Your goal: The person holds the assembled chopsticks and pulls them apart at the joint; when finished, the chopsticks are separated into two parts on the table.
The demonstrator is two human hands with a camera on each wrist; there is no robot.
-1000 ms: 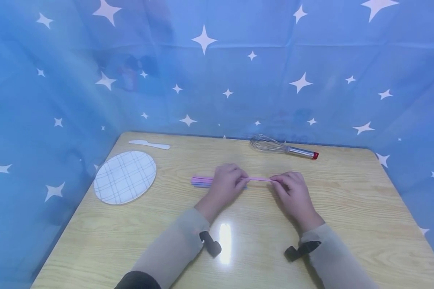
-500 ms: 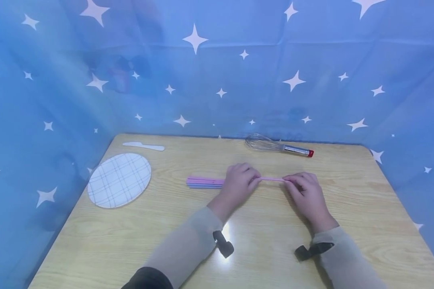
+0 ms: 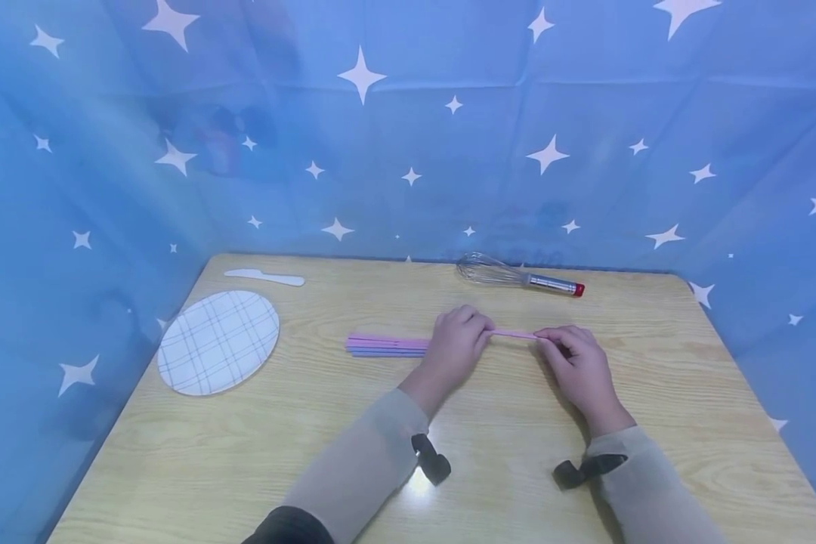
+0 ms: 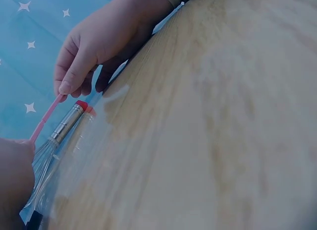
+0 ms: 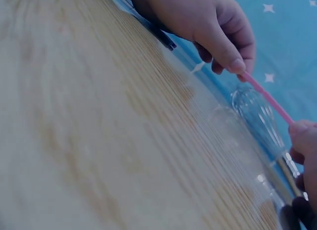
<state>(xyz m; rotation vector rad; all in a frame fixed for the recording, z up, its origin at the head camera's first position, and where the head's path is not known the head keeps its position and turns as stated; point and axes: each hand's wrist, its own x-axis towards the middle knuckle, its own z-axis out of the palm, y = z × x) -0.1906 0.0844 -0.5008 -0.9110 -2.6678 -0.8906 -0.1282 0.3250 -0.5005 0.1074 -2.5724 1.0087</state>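
1. OK, thin pink straw-like stick (image 3: 514, 334) runs L-to-R betw. my L hand (image 3: 454, 344) & R hand (image 3: 579, 366).
2. Both pinch it, neither nearer.
3. Flat pink-and-blue stick bundle (image 3: 386, 346): L of L hand.

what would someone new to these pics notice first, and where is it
Probably the blue backdrop with white stars, filling the space behind the table. Then the thin pink straw, held between the left hand and the right hand. The red-tipped whisk near the table's far edge and the checked white plate at its left also stand out.
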